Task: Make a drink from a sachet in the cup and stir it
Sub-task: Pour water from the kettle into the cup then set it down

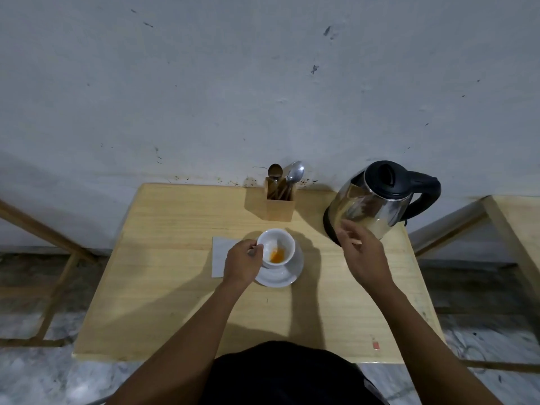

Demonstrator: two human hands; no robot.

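A white cup stands tilted on a white saucer in the middle of the wooden table. Orange powder lies at the cup's bottom. My left hand grips the cup at its left side, by the handle. My right hand hovers with fingers apart just in front of the steel kettle, holding nothing. A pale paper piece, possibly the sachet or a napkin, lies flat left of the saucer, partly under my left hand.
A wooden holder with spoons stands at the table's back edge against the wall. The kettle has a black lid and handle at the back right. A second wooden table is at the right, a wooden frame at the left.
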